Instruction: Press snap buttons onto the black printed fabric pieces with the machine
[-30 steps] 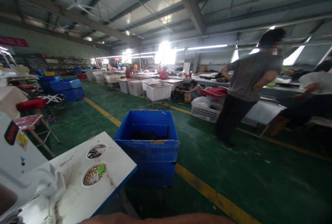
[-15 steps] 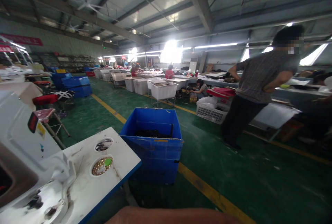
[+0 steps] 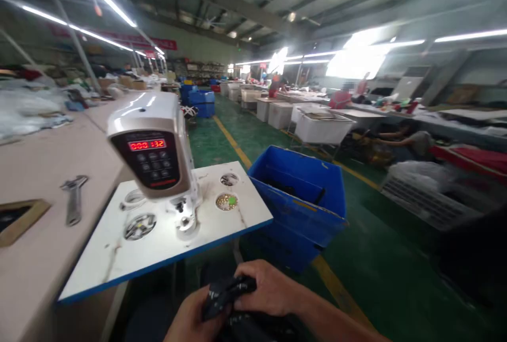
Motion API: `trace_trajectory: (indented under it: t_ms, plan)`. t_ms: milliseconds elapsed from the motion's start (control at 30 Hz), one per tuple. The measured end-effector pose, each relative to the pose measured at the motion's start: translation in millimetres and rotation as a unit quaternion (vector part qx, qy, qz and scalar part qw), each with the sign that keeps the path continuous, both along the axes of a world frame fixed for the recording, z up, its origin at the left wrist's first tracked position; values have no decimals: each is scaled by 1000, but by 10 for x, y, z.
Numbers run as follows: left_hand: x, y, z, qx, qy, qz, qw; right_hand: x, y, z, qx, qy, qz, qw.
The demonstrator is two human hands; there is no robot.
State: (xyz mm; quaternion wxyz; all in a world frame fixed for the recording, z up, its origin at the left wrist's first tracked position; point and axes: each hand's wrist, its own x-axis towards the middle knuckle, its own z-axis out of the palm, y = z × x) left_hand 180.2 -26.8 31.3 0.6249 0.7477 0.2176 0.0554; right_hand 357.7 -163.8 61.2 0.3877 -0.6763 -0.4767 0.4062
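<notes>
My left hand (image 3: 197,314) and my right hand (image 3: 267,290) are low in the head view, both closed on black fabric (image 3: 224,294) with small white marks. It is bunched between the fingers, and more of it hangs below into shadow. Just beyond the hands stands a white worktop (image 3: 166,247) with a blue edge. A machine (image 3: 152,146) with a lit red digital display rises from it, its lower die (image 3: 185,224) standing under the head. Round cups are set into the worktop; one cup (image 3: 227,202) holds small gold-coloured pieces and something green.
A blue bin (image 3: 301,215) with dark contents stands right of the worktop. On the left, a long table (image 3: 93,146) carries an adjustable wrench (image 3: 74,199) and a wooden frame (image 3: 24,220). White carts (image 3: 322,129) line the far side, with people working beyond. A white crate (image 3: 430,199) sits at right.
My view has swung left, bringing the machine's display and the left table into view. Both hands now show with the black fabric; earlier only a forearm showed. The standing person has left view.
</notes>
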Motion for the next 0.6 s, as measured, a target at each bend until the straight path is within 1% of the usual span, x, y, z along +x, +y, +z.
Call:
trace_trajectory:
  t_ms: [67, 167, 267, 400, 500, 600]
  plan:
    - [41, -40, 20, 2, -29, 18, 999, 24, 7, 50, -5, 27, -7, 1000]
    - [74, -116, 108, 15, -36, 53, 998, 71, 19, 117, -23, 45, -10, 999]
    - [108, -166, 192, -1, -51, 80, 996, 103, 34, 173, -35, 35, -8, 999]
    - [123, -157, 259, -23, -52, 112, 992, 70, 60, 211, -27, 4, -4, 1000]
    - [91, -129, 269, -49, -51, 111, 991, 13, 92, 208, -24, 3, -2, 1000]
    - [55, -117, 227, -67, -62, 110, 990, -35, 139, 193, -17, 14, -11, 1000]
